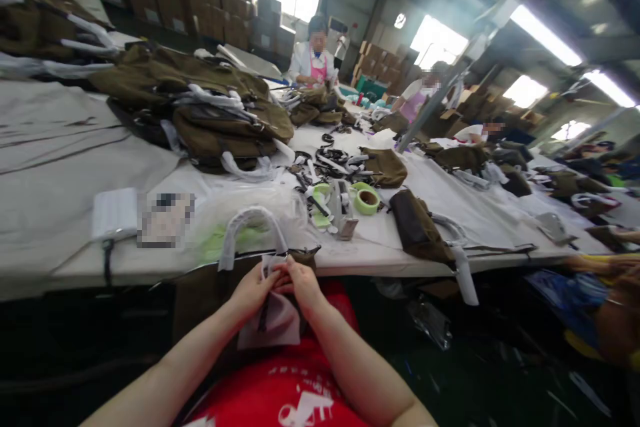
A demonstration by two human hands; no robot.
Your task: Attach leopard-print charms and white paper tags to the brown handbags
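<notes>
A dark olive bag rests at the table's front edge against the red shirt, with a white-wrapped handle arching up from it. My left hand and my right hand meet at the bag's top edge, fingers closed together. Between them is a pale sheet or pouch, which hangs down in front of the bag with a dark strap beside it. The small part between my right fingertips is too small to make out. Clear plastic lies just behind the handle.
Piled brown bags stand back left. A tape dispenser, green tape roll and loose straps lie mid-table. Another bag is at the right edge. A phone and white packet lie left. Several people work beyond.
</notes>
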